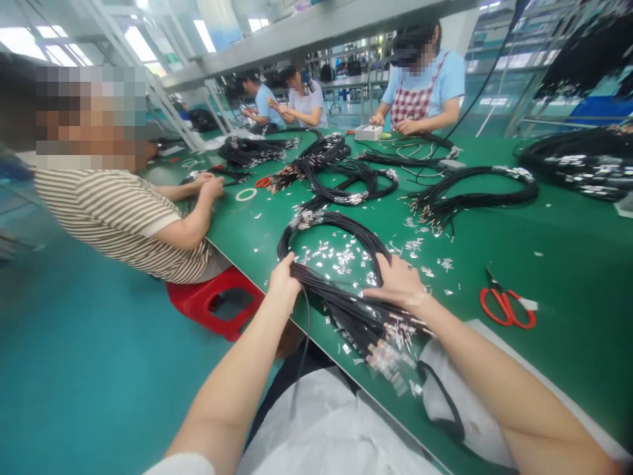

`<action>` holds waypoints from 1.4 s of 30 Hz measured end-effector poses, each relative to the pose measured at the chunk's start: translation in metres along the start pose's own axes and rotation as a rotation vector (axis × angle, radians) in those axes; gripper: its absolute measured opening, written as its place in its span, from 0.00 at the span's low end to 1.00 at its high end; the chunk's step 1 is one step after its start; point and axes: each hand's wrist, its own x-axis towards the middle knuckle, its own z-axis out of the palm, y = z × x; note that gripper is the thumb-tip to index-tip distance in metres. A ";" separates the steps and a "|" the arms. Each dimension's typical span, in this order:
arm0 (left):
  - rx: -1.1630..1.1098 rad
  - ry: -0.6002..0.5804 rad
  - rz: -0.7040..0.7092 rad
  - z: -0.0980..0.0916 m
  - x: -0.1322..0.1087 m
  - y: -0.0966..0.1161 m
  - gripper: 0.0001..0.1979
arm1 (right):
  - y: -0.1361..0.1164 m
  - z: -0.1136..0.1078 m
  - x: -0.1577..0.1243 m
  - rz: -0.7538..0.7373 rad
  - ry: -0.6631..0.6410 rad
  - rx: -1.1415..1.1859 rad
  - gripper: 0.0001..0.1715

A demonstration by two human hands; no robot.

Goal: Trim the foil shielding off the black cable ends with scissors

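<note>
A looped bundle of thin black cables (336,287) lies on the green table in front of me. Its loose ends, with clear and copper-coloured tips (388,356), point toward the table's near edge. My left hand (285,278) is closed round the loop's left side. On the right side, my right hand (399,280) grips the same bundle, its thumb on the inner side and its fingers partly hidden. One single cable (307,313) hangs down beside my left wrist. Small silvery scraps (341,258) are scattered inside and around the loop.
Red-handled scissors (506,307) lie to the right on the green table (568,277). More cable coils (487,188) rest farther back. A co-worker in a striped shirt (133,218) sits at left by a red stool (190,300). Other people work across the table, beneath an overhead beam (297,39).
</note>
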 end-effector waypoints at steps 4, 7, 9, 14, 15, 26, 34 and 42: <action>-0.042 -0.024 0.059 0.006 -0.009 -0.005 0.10 | 0.024 0.002 0.010 -0.097 0.000 -0.007 0.41; -0.006 -0.060 0.121 -0.022 -0.017 -0.018 0.08 | 0.055 -0.004 0.019 -0.079 0.038 0.006 0.43; 0.217 -0.171 0.257 -0.052 -0.020 -0.021 0.11 | 0.072 -0.009 0.025 -0.072 0.075 0.029 0.43; 1.339 -0.499 0.938 -0.114 -0.024 0.012 0.39 | 0.086 -0.022 0.034 -0.071 0.179 0.042 0.35; 1.498 -0.602 1.099 -0.117 -0.026 0.019 0.42 | 0.088 -0.025 0.035 -0.074 0.213 0.017 0.34; 1.896 -1.412 1.479 -0.056 -0.017 -0.006 0.41 | 0.133 0.006 0.039 0.029 0.289 -0.104 0.22; 2.055 -0.851 1.468 -0.022 -0.038 -0.048 0.36 | 0.078 0.010 0.023 -0.234 0.186 -0.007 0.21; 2.097 -0.741 1.423 -0.044 -0.047 -0.044 0.34 | 0.053 0.011 0.010 -0.426 0.119 0.109 0.20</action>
